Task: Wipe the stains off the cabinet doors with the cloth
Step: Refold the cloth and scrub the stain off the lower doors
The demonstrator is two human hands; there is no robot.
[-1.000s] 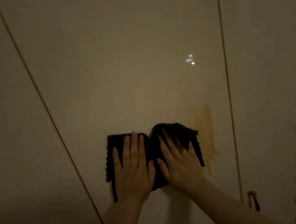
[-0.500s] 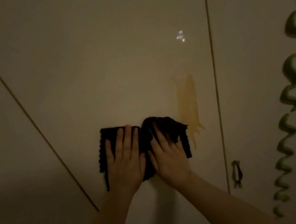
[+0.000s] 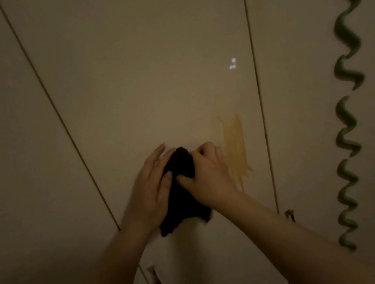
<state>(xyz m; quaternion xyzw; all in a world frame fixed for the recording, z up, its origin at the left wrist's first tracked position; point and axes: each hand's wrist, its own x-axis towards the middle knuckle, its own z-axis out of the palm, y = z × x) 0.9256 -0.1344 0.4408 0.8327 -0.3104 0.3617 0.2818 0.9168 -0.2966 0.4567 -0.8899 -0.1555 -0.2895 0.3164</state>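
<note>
The dark, soft fabric cloth (image 3: 181, 192) is bunched into a wad between both hands, held up in front of the pale glossy cabinet door (image 3: 146, 74), with its loose lower edge hanging below the wrists. Gathering it this way looks like preparation: a thick pad gives more to press with than a flat sheet, and it sits just left of the yellowish streaky stain (image 3: 235, 149), which runs down the door near its right seam and ends in drips. The stain appears untouched, so the wiping proper is judged not yet begun.

The right hand (image 3: 207, 172) is curled closed around the upper part of the cloth, knuckles toward the door and thumb hooked into the fabric; it lies right beside the stain's left edge, whether touching it or not I cannot tell. The left hand (image 3: 152, 184) is only partly closed: the fingers are extended and nearly straight, cupping the cloth's left side, with the thumb pressing the fabric from the near side. Both hands are therefore on the cloth, the right gripping, the left steadying.

Small dark metal handles (image 3: 289, 215) show lower on the doors, and a green wavy spiral decoration (image 3: 349, 116) hangs far right, well apart from the work.
</note>
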